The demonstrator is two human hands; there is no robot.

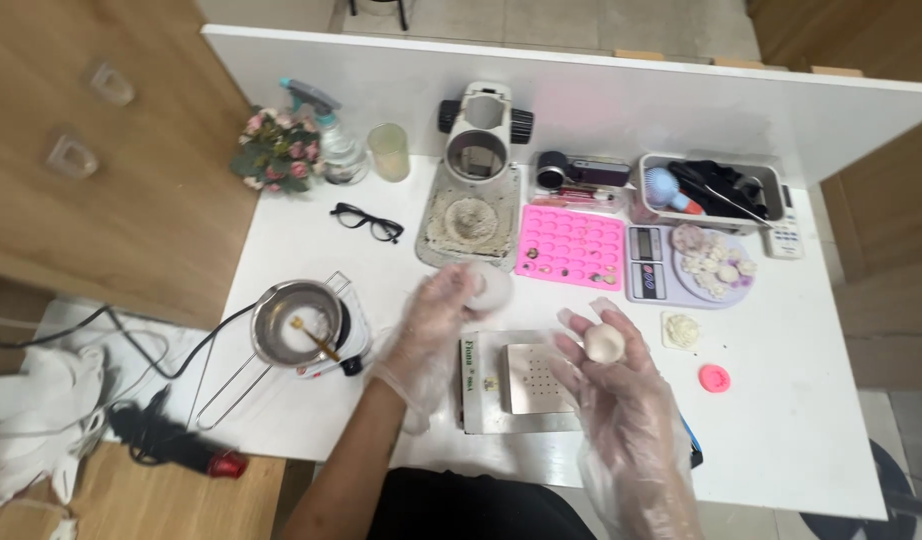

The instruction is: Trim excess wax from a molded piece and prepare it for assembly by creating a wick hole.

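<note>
Now the right hand [621, 365], in a clear plastic glove, curls its grip half closed around a small round pale wax ball [602, 343] above the white bench [801, 420]. The gloved left hand [436, 310] closes its grip on a blurred white round lump [493, 287], just above the flat metal press block [521, 382]. Both pieces are round, so neither shows a long axis or pointing direction.

pink mould tray [569, 246] | white table [781, 420] | black glasses [366, 221]

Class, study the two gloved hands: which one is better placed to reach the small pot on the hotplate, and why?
Probably the left hand. It hovers nearer the small pot on the table's left side, with only bare tabletop between. The right hand lies farther off, beyond the metal block, cupping a pale ball.
</note>
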